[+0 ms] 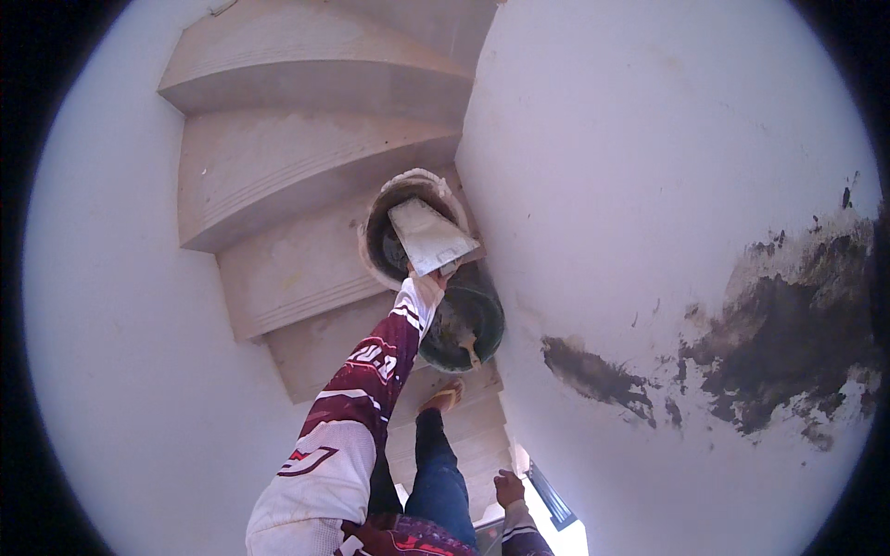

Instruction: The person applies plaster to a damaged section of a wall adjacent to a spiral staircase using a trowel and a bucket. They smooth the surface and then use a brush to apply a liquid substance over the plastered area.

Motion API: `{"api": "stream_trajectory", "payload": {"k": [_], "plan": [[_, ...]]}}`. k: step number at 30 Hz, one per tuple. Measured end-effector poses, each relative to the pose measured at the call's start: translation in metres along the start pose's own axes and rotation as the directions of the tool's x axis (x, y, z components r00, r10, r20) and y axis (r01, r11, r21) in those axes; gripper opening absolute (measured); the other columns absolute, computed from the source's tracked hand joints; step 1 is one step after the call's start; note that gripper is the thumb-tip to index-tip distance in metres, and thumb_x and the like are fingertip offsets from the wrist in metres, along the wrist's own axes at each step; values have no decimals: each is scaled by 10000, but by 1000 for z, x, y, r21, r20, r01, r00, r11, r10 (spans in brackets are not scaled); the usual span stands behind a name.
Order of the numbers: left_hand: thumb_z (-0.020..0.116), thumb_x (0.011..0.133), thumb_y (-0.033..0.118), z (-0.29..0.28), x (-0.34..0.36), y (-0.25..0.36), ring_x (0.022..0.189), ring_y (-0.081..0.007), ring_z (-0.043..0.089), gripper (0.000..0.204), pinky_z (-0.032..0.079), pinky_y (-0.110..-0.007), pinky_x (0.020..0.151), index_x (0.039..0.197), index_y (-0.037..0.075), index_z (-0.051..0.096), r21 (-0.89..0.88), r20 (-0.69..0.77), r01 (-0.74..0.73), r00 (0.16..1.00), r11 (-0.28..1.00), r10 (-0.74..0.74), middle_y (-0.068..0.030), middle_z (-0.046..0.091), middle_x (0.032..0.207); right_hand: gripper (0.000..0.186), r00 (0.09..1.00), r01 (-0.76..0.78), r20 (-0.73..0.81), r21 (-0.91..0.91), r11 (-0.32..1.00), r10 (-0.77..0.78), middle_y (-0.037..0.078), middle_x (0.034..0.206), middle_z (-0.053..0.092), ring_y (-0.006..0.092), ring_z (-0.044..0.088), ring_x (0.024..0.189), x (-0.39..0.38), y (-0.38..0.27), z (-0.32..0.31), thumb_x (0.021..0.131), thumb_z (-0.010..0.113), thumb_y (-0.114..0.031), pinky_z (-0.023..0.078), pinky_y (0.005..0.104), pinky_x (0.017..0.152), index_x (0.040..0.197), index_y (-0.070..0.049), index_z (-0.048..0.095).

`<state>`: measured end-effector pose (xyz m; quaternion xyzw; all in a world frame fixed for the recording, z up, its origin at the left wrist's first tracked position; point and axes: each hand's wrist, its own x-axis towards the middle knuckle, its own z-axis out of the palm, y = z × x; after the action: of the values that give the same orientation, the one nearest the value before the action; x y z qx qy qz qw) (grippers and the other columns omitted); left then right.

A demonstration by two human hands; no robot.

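Observation:
My left arm, in a white and maroon sleeve, reaches up over the steps. My left hand [432, 278] grips a flat metal plastering trowel [426, 232] by its handle, the blade lying over the mouth of a crusted pale bucket [375, 218]. Below it a dark green bucket [482, 306] holds wet grey material and a pale-handled tool [471, 352]. My right hand [510, 486] hangs low beside my leg with its fingers curled; whatever may be inside them is hidden.
Winding pale stone stairs [278, 153] rise ahead and left. A white wall [649, 139] runs along the right, with a rough dark grey patch [779, 334]. Another white wall [102, 306] is at the left. My sandalled foot [445, 397] stands on a step below the buckets.

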<state>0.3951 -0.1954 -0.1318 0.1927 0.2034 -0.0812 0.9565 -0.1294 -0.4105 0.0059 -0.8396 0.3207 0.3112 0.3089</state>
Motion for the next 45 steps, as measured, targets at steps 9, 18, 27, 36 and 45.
{"api": "stream_trajectory", "payload": {"k": [9, 18, 27, 36, 45], "plan": [[518, 964, 238, 55, -176, 54, 996, -236, 634, 350, 513, -407, 841, 1269, 64, 519, 791, 471, -458, 879, -405, -75, -66, 659, 1102, 396, 993, -100, 69, 109, 989, 93, 174, 1088, 674, 333, 640, 1012, -6, -7, 26, 872, 566, -356, 486, 415, 927, 1162, -97, 640], [603, 903, 84, 40, -223, 44, 991, -208, 641, 327, 525, -364, 853, 1223, 26, 577, 168, 232, 353, 893, 920, -385, -73, 660, 1121, 543, 851, 29, -525, 76, 997, 15, 234, 1305, 500, 361, 488, 1190, -17, -15, 28, 879, 600, -246, 378, 433, 1026, 1340, -2, 447], [648, 897, 80, 39, -328, 67, 994, -155, 625, 277, 511, -317, 863, 1164, 12, 620, 575, 147, 263, 898, 775, -414, -51, 659, 1118, 914, -55, -164, -969, -227, 960, -239, 296, 1520, 69, 457, 133, 1407, -91, -95, -178, 922, 533, -511, 216, 565, 1121, 1475, 53, 73], [480, 1005, 211, -17, -364, -2, 949, -206, 615, 260, 472, -321, 849, 1128, 17, 601, 856, 237, -63, 930, 514, -281, -117, 642, 1002, 1034, -24, -625, -920, -291, 724, -391, 369, 1511, -76, 536, -70, 1403, -90, -34, -245, 892, 388, -681, -14, 668, 1079, 1486, 52, -33], [477, 1008, 307, 16, -364, -124, 637, -138, 578, 316, 489, -298, 581, 1142, 35, 568, 825, 205, -63, 959, 562, -193, -60, 593, 809, 949, -226, -676, -771, -316, 665, -596, 314, 1547, 36, 480, 29, 1436, -71, -30, -253, 903, 286, -692, 42, 646, 1092, 1504, 18, 99]]}}
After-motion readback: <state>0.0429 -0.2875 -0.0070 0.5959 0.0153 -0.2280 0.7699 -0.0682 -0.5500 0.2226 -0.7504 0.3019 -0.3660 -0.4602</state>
